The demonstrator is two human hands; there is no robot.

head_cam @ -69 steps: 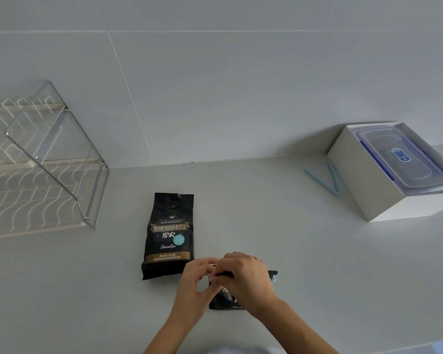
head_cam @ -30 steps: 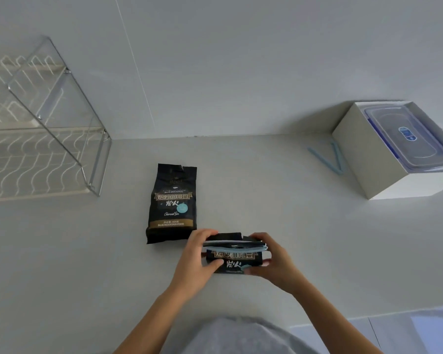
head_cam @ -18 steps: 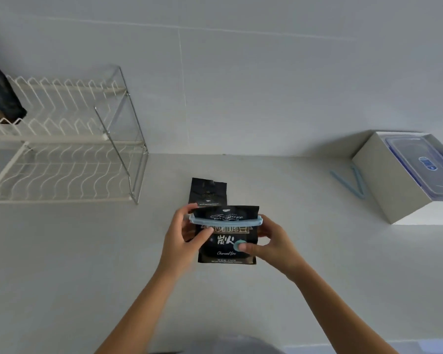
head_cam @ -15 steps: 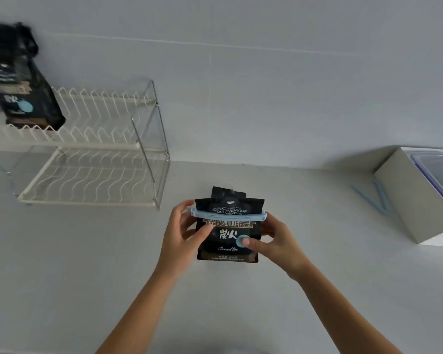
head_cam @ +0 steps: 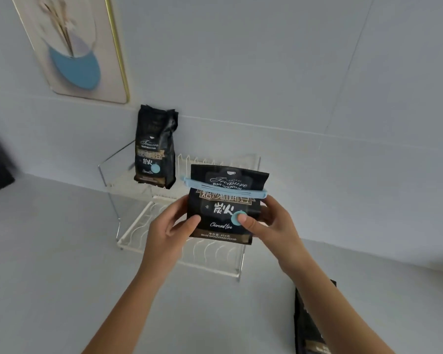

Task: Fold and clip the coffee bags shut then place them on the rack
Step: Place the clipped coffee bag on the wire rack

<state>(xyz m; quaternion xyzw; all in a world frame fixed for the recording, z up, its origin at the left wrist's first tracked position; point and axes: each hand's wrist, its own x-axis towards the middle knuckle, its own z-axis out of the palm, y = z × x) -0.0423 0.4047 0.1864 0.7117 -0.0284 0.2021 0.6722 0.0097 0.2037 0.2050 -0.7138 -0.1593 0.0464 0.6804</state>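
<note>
Centrally, both hands are holding one black coffee bag [head_cam: 224, 208] upright in the air, in front of the white wire rack [head_cam: 179, 241]. The left hand [head_cam: 168, 229] is gripping the bag's left edge, fingers curled behind it and thumb pressing on the front; the right hand [head_cam: 271, 223] is gripping the right edge likewise, its thumb lying on the bag's round blue mark. One pale blue clip [head_cam: 223, 187] is running across the bag just below its top, projecting past both side edges. Three coffee bags are showing in all: the held one, a second bag [head_cam: 155, 149] standing upright on the rack's upper tier with no clip visible on it, and a third bag [head_cam: 310, 325] lying on the white counter [head_cam: 49, 277] at lower right, partly cut off by the right forearm and the frame edge. Two tiers are making up the rack. One framed picture [head_cam: 72, 47] is hanging on the wall above left.
</note>
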